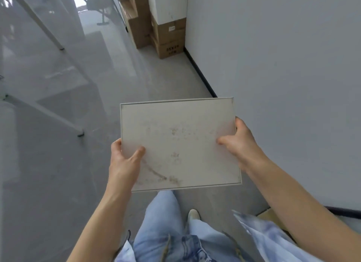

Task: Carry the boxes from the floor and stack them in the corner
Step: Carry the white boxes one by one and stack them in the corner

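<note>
A flat white box (179, 132) with brown stains on its lid is held level in front of me, above the grey floor. My left hand (124, 160) grips its near left edge, thumb on top. My right hand (241, 142) grips its right edge, thumb on the lid. Far ahead, brown cardboard boxes (168, 39) stand stacked against the white wall, with a white box (167, 4) on top of them.
A white wall (273, 66) with a black baseboard runs along my right. White table legs (46, 33) stand on the left. A glossy grey floor (78, 164) stretches ahead. Another cardboard piece (270, 216) lies low right, behind my right arm.
</note>
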Tool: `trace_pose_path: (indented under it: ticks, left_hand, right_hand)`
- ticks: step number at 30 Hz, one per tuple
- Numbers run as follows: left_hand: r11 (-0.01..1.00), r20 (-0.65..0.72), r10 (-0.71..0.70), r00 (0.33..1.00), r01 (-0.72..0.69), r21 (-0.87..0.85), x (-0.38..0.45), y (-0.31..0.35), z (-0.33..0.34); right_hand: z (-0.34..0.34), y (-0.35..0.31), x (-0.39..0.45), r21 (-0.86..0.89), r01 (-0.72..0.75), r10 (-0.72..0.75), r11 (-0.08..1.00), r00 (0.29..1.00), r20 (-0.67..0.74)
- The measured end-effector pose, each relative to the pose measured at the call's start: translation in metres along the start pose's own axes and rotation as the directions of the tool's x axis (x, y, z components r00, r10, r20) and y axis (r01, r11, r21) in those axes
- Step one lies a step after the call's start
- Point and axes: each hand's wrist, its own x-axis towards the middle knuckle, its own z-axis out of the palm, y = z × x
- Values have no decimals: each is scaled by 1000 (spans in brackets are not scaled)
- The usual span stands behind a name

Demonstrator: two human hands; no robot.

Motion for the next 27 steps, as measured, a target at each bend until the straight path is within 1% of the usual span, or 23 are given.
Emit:
trace_pose_path:
  ticks: [3, 4, 7, 12, 15, 20, 24, 27]
  left_hand:
    - [1000, -12, 3, 1000, -3, -9, 71, 41, 6]
    - [1000, -7, 10, 1000, -10, -8, 84, 51, 6]
    - [1000, 4, 11, 1000, -11, 5, 153, 99, 7]
    - [1000, 20, 23, 1000, -23, 5, 248, 181, 19]
    - [999, 25, 28, 999, -29, 14, 302, 223, 34]
    - [1000, 4, 28, 1000, -28, -10, 387, 296, 81]
    - [998, -32, -20, 999, 18, -66, 451, 361, 122]
    - [996, -47, -13, 999, 9, -86, 489, 410, 144]
  right_hand:
    - [28, -49, 63, 11, -6, 5, 1000, 1000, 9]
    - [33, -61, 73, 2, -8, 8, 1000, 1000, 5]
    - [60, -115, 128, -1, -48, 47, 999, 999, -17]
    - [85, -186, 214, 46, -35, 36, 998, 999, -14]
    - [91, -219, 270, 55, -41, 41, 998, 999, -5]
    - [92, -284, 380, 20, -34, 34, 999, 999, 26]
    - [89, -354, 473, -36, -22, 25, 999, 997, 68]
    - [84, -404, 533, -38, 28, -24, 999, 994, 103]
